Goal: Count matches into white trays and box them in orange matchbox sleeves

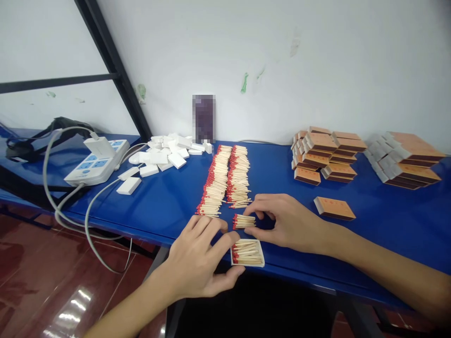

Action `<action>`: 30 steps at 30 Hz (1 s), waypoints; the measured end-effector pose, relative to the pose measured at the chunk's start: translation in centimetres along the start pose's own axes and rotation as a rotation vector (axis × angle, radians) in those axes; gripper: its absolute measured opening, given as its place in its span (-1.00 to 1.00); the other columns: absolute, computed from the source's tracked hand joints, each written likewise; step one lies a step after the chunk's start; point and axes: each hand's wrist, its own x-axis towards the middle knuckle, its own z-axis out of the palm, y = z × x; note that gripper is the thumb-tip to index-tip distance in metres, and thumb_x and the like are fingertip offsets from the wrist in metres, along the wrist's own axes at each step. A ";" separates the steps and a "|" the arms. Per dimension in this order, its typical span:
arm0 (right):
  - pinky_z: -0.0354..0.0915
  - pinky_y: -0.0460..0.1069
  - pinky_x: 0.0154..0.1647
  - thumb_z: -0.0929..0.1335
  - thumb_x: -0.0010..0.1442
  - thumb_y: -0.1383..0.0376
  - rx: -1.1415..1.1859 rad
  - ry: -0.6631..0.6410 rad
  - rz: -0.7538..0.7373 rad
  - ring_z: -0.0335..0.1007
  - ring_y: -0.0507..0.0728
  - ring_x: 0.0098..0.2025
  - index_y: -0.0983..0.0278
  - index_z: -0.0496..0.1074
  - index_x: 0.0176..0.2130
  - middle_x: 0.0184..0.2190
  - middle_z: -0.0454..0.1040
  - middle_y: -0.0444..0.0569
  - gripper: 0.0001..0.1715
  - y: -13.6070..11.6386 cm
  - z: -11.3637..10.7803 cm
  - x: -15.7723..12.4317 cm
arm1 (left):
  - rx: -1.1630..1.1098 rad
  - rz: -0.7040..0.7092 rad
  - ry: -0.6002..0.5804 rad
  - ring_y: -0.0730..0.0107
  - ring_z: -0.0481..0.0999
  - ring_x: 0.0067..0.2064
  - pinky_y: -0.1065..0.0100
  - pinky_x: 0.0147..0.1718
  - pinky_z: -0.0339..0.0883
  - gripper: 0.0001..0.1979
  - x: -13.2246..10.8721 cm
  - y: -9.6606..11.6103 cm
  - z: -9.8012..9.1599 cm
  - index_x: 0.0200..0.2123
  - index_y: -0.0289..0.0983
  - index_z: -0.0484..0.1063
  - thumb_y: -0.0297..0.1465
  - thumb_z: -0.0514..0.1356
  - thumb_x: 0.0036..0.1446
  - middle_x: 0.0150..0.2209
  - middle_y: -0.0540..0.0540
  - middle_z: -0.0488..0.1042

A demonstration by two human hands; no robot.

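Note:
My left hand (202,258) steadies a small white matchbox tray (263,261) at the table's front edge, thumb and index finger at its near and far left corners. Red-headed matches (246,251) fill the tray, heads to the left. Just beyond it, the thumb and fingertips of my right hand (282,220) close on the near and far sides of a small bunch of matches (244,221). Behind both hands, two long rows of loose matches, a left row (215,180) and a right row (238,176), run toward the wall.
White empty-looking trays (165,152) lie heaped at the back left, near a power strip (98,164) with looping white cables. A single orange matchbox (334,208) lies by my right forearm. Stacked matchboxes (324,152) and another stack (408,159) stand behind it. A blurred dark panel (204,118) leans at the wall.

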 end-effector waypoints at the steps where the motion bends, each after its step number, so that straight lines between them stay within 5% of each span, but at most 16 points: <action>1: 0.12 -0.07 -0.43 0.44 0.14 0.21 0.009 0.002 0.007 0.26 0.02 -0.44 0.21 0.51 -0.33 -0.49 0.36 -0.17 -0.88 0.0 0.0 0.0 | -0.001 -0.003 0.006 0.12 0.39 -0.20 0.14 -0.23 0.25 -0.70 0.0 0.0 0.0 -0.10 -0.30 0.43 -0.21 0.16 0.21 -0.21 -0.19 0.41; 20: 0.18 -0.02 -0.35 0.21 0.39 0.26 -0.041 -0.112 0.005 0.30 0.07 -0.34 0.24 0.34 -0.22 -0.30 0.36 -0.09 -0.83 -0.1 0.5 -0.1 | -0.003 -0.071 -0.005 0.11 0.38 -0.17 0.12 -0.19 0.19 -0.71 0.1 0.2 0.1 -0.09 -0.28 0.42 -0.23 0.21 0.19 -0.18 -0.17 0.43; 30: 0.16 -0.06 -0.39 0.22 0.40 0.22 0.073 -0.103 -0.077 0.25 0.03 -0.40 0.23 0.34 -0.26 -0.37 0.35 -0.12 -0.78 -0.9 -0.7 -0.8 | -0.040 -0.127 0.017 0.14 0.37 -0.17 0.14 -0.18 0.17 -0.72 0.4 0.3 0.0 -0.10 -0.28 0.43 -0.24 0.23 0.19 -0.18 -0.15 0.44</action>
